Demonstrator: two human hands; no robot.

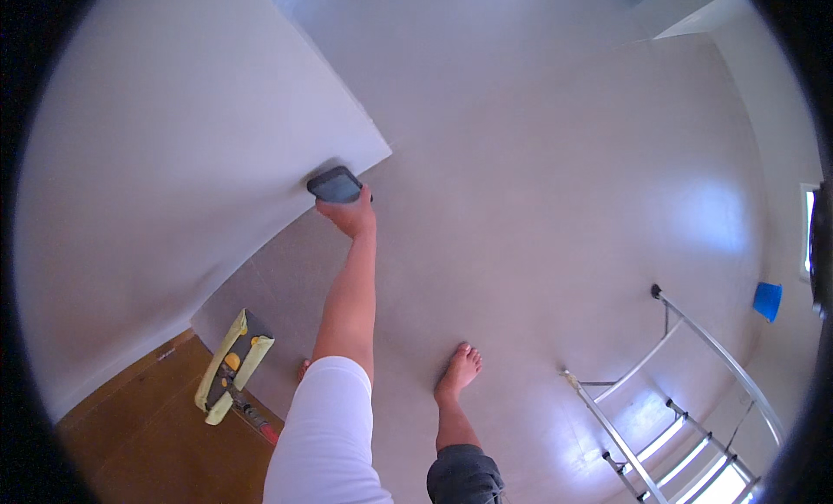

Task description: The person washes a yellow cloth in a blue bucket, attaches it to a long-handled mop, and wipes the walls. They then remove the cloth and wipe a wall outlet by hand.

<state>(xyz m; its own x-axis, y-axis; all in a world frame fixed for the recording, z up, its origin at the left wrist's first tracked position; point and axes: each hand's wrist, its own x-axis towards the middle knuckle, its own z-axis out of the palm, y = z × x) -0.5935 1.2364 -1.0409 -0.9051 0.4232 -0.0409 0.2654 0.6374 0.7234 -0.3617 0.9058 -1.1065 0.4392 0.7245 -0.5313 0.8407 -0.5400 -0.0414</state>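
Observation:
My left hand [350, 215], at the end of an outstretched arm in a white sleeve, grips a dark-edged rectangular block [335, 186] with a grey face. Its exact kind is unclear. The thumb lies along its right side, and most of the fingers are hidden. The block is at the base of a pale wall [195, 126], near the wall's outer corner; contact cannot be told. My right hand is out of view. Below the wall spreads a smooth grey floor [520, 198], where my bare right foot [459, 372] stands. The sleeved arm mostly covers my left foot.
At lower left, a flat mop head [235, 364] with pale yellow edges and a red-marked pole [269, 432] rests over brown flooring [143, 432]. An aluminium ladder [719, 354] stands at lower right. Beyond it, a blue bucket [768, 301] is beside the far wall, below a window [807, 230].

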